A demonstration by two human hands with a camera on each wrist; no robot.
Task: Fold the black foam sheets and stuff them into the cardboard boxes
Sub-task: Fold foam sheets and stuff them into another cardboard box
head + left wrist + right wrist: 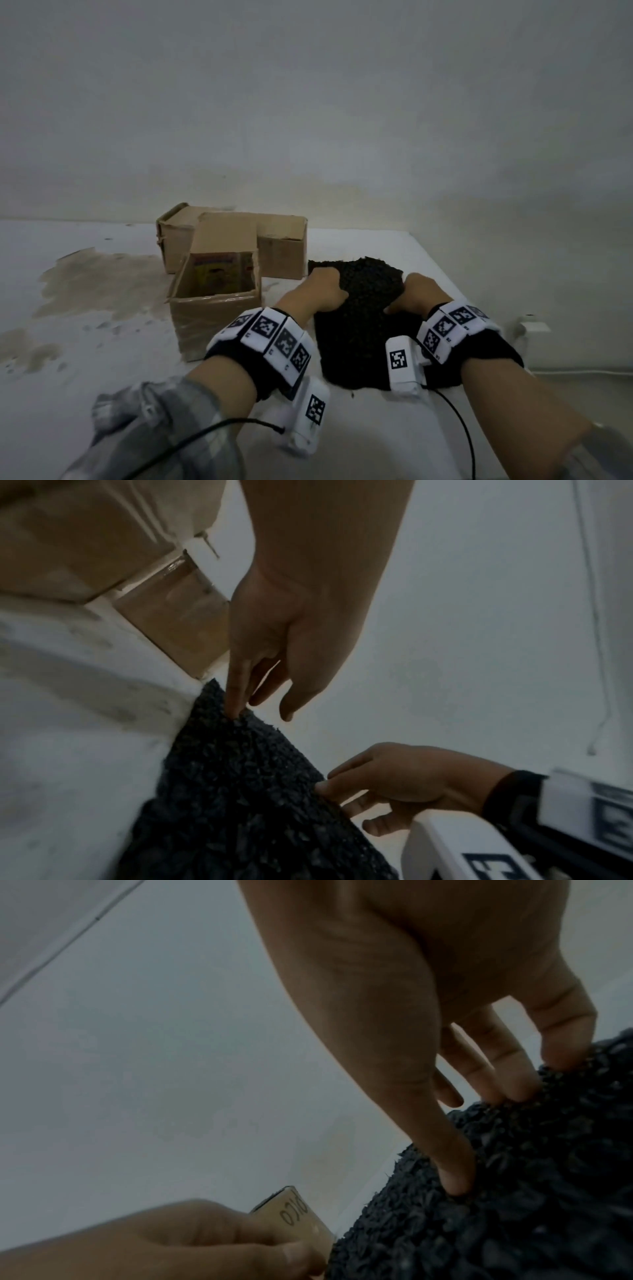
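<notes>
- The person's left hand and right hand are gripping the black foam sheet at its raised far part, fingers digging into the nubbly surface, probably to bring that half over in a fold.
- The sheet's near half is lying flat on the table, anchoring the fold.
- The open cardboard box is waiting just left, mouth up, handy for stuffing.
- A second box is standing behind it.
</notes>
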